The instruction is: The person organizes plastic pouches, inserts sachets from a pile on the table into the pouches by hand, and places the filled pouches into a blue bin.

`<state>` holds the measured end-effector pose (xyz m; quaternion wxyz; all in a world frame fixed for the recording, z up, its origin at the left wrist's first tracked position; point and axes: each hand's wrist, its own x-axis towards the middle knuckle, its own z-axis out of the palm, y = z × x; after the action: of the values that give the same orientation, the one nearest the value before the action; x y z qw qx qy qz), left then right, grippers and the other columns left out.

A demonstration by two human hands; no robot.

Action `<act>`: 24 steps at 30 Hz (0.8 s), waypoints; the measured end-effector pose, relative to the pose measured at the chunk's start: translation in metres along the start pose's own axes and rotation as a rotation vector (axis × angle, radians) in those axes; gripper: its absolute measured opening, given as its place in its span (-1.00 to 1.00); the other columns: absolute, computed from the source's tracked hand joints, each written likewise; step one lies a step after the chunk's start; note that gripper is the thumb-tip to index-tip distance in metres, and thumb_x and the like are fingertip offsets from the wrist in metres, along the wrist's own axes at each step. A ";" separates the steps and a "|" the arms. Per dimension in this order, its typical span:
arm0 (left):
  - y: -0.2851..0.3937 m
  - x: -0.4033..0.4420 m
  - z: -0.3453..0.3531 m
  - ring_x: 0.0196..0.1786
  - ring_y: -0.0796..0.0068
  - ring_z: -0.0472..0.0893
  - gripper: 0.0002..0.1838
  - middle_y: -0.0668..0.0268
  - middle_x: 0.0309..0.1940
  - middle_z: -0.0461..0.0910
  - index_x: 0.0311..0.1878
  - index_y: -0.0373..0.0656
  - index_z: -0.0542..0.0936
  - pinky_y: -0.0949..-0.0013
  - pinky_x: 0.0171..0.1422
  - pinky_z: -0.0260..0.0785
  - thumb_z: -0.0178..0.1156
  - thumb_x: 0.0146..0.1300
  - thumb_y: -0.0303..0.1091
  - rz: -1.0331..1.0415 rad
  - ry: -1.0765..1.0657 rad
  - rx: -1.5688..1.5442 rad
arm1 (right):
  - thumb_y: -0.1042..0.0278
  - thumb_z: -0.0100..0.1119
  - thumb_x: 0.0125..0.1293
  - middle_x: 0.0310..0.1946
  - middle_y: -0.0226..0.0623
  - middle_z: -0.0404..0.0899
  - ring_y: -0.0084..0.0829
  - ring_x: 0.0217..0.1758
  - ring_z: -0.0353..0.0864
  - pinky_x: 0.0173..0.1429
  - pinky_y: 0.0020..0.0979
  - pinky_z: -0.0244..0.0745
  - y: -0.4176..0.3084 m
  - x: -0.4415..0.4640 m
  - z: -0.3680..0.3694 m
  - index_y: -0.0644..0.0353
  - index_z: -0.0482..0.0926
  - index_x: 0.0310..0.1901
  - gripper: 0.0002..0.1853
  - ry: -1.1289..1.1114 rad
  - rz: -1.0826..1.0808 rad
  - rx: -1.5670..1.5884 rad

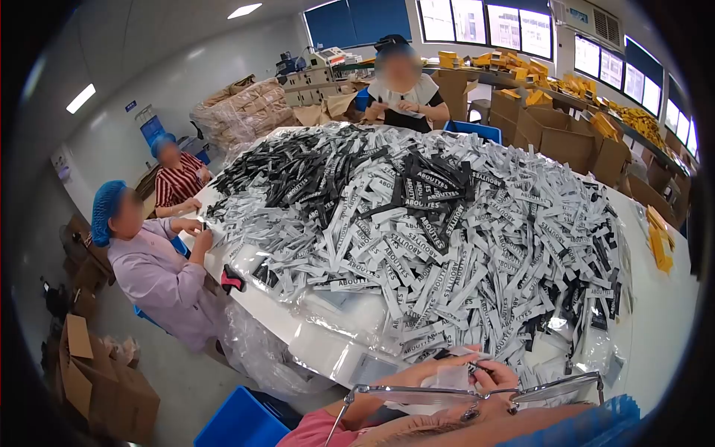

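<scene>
Near the front edge of the table, my left hand [439,365] is closed on a whitish, translucent wrapper [448,378]. Close beside it, my right hand [497,378] pinches a small dark strip [482,366], partly covered by fingers; its exact kind is unclear. In front of both hands lies a big heap of slim white packets [447,279] printed ABOUTYES. Black packets [432,186] of the same shape lie on top and toward the far left of the heap. Glasses [439,393] cut across the lower view and hide part of my hands.
A white table [655,313] carries the heap, with clear plastic bags [335,320] and a red-and-black tool [232,280] at its left side. Blue bins [242,419] stand below. Three people work around the table. Cardboard boxes [555,134] and yellow cartons [659,238] are at right.
</scene>
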<state>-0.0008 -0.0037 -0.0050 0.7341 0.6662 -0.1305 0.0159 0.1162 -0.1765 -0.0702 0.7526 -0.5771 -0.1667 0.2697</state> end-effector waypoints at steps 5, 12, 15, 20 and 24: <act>-0.023 -0.006 -0.007 0.50 0.21 0.09 -0.09 0.04 0.50 -0.05 0.47 -0.23 0.10 0.20 0.47 -0.02 0.23 0.04 -0.23 0.107 0.035 0.102 | 0.64 0.32 -0.02 -0.34 -0.18 0.62 -0.28 -0.23 0.61 -0.09 -0.37 0.48 -0.021 0.008 0.007 0.37 0.59 -0.27 -0.79 0.014 -0.545 -0.557; -0.002 -0.015 -0.013 0.43 0.23 0.16 -0.07 0.09 0.38 0.21 0.46 -0.23 0.12 0.14 0.47 -0.05 0.27 0.03 -0.13 0.095 0.123 0.203 | 0.56 0.27 0.06 -0.38 -0.30 0.59 -0.47 -0.34 0.57 -0.26 -0.48 0.40 -0.046 0.036 0.028 0.31 0.61 -0.21 -0.79 -0.269 -0.444 -0.500; 0.027 -0.017 -0.024 0.48 0.15 0.07 -0.05 0.13 0.40 0.18 0.43 -0.18 0.15 0.03 0.49 -0.18 0.37 -0.03 -0.17 0.315 0.322 0.562 | 0.56 0.15 0.20 -0.42 -0.39 0.58 -0.69 -0.51 0.49 -0.47 -0.64 0.29 -0.045 0.039 0.016 0.32 0.58 -0.09 -0.77 -0.155 -0.288 -0.393; 0.059 -0.028 -0.027 0.29 0.18 0.28 0.02 0.20 0.31 0.31 0.36 -0.19 0.23 0.11 0.36 -0.09 0.45 -0.27 -0.22 0.160 0.714 1.348 | 0.59 0.15 0.20 -0.40 -0.29 0.58 -0.55 -0.59 0.42 -0.47 -0.52 0.31 -0.082 0.014 0.050 0.35 0.52 -0.02 -0.71 -0.213 -0.590 -0.346; 0.061 -0.028 -0.026 0.24 0.25 0.30 0.07 0.27 0.30 0.32 0.36 -0.15 0.23 0.12 0.33 -0.08 0.46 -0.38 -0.22 0.136 0.789 1.522 | 0.54 0.21 0.18 -0.46 -0.17 0.50 -0.26 -0.58 0.46 -0.48 -0.37 0.30 -0.098 0.014 0.069 0.27 0.54 -0.10 -0.77 -0.401 -0.723 -0.762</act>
<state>-0.0359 0.0326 0.0469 0.0768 0.9137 0.1405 0.3735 0.1098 -0.1331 0.0415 0.4892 -0.6518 -0.5793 0.0195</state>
